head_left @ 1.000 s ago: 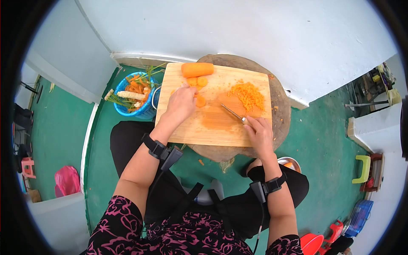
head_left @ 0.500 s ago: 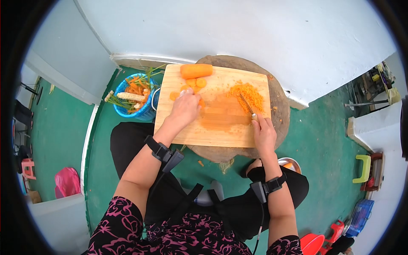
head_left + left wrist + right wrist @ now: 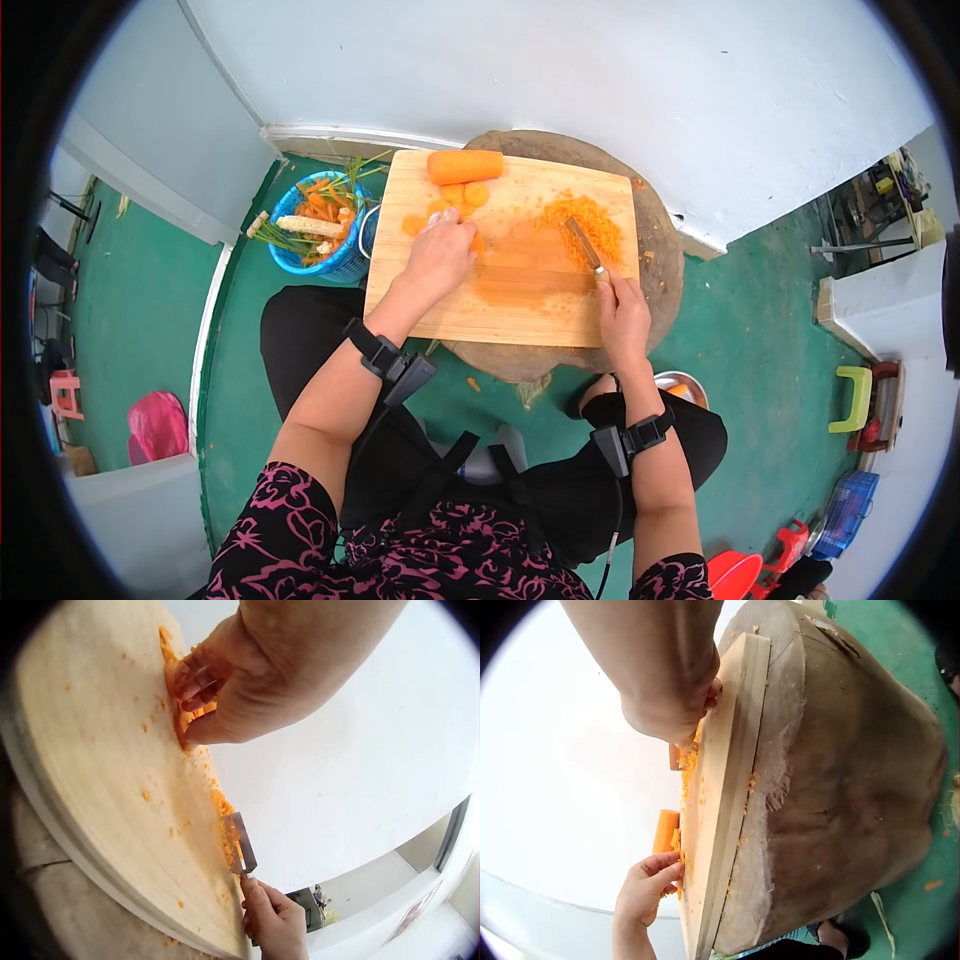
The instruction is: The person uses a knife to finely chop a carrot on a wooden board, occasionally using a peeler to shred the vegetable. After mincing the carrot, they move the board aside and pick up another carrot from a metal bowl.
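On the wooden cutting board (image 3: 450, 315), my left hand (image 3: 440, 258) is bent over carrot slices (image 3: 476, 194). In the left wrist view its thumb and fingers close around carrot slices (image 3: 180, 720) low on the board. My right hand (image 3: 624, 318) grips the wooden handle of a knife (image 3: 583, 243). The blade, broad and squared off in the left wrist view, lies at a heap of finely chopped carrot (image 3: 603, 228). At the board's far edge lies a thick piece of carrot (image 3: 465, 166), with round slices just below it.
The board sits on a thick wood stump (image 3: 662, 275), close to a white wall (image 3: 560, 70). A blue basket (image 3: 275, 245) of carrot peelings, greens and a corn cob stands on the floor at left. Behind my right leg is a metal bowl (image 3: 703, 392) with orange pieces.
My right hand has swung the knife right, from the board's middle onto the chopped carrot. My left hand has shifted slightly right and nearer my body, uncovering slices on its left.
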The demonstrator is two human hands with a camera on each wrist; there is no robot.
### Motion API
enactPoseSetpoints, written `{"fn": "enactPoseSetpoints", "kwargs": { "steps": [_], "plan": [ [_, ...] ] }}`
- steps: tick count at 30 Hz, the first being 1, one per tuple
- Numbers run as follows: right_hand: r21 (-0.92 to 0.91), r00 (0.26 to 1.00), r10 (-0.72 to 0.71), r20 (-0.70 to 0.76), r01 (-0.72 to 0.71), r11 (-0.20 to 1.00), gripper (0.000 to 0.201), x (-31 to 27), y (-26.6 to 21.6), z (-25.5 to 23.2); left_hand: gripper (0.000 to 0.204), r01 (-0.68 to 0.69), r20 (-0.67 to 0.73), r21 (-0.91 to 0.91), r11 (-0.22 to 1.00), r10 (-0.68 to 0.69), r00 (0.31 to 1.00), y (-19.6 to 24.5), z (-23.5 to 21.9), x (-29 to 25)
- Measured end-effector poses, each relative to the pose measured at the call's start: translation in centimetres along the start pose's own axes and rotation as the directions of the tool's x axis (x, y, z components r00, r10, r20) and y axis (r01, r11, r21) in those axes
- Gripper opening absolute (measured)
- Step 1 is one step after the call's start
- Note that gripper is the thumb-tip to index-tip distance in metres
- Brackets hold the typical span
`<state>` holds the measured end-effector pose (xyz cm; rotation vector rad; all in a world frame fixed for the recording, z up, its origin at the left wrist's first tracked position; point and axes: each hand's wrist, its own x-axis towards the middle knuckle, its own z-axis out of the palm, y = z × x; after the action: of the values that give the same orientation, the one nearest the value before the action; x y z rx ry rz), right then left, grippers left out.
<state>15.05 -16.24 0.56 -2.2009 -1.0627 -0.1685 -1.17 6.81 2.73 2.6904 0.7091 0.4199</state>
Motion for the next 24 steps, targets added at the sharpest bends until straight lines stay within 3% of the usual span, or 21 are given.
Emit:
{"fn": "enactPoseSetpoints", "kwargs": {
  "steps": [4, 10, 13, 22, 24],
  "plan": [
    [-0.015, 0.998, -0.066, -0.001, 0.066, 0.998, 0.024, -0.3, -0.2, -0.1, 0.022, 0.044, 0.059, 0.004, 0.999, -0.044, 0.997, 0.3, -0.4, 0.0],
    [-0.090, 0.999, -0.021, 0.038, 0.024, 0.996, 0.024, -0.2, -0.6, -0.1, 0.025, 0.040, 0.056, 0.038, 0.998, -0.042, 0.998, 0.4, -0.2, 0.2],
    [0.073, 1.000, 0.008, -0.010, -0.008, 0.997, 0.024, -0.1, -0.2, 0.1, 0.019, 0.005, 0.027, 0.006, 1.000, -0.005, 1.000, 0.2, -0.4, 0.0],
    [-0.165, 0.996, -0.064, 0.059, 0.073, 0.984, 0.024, -0.4, -1.0, 0.0, 0.017, -0.001, 0.008, 0.006, 1.000, 0.001, 1.000, 0.2, -0.1, -0.2],
    [-0.114, 0.996, -0.090, 0.024, 0.093, 0.989, 0.025, -0.3, -0.5, 0.0, 0.020, 0.010, 0.018, 0.015, 1.000, -0.010, 1.000, 0.4, -0.1, 0.0]
  ]
}}
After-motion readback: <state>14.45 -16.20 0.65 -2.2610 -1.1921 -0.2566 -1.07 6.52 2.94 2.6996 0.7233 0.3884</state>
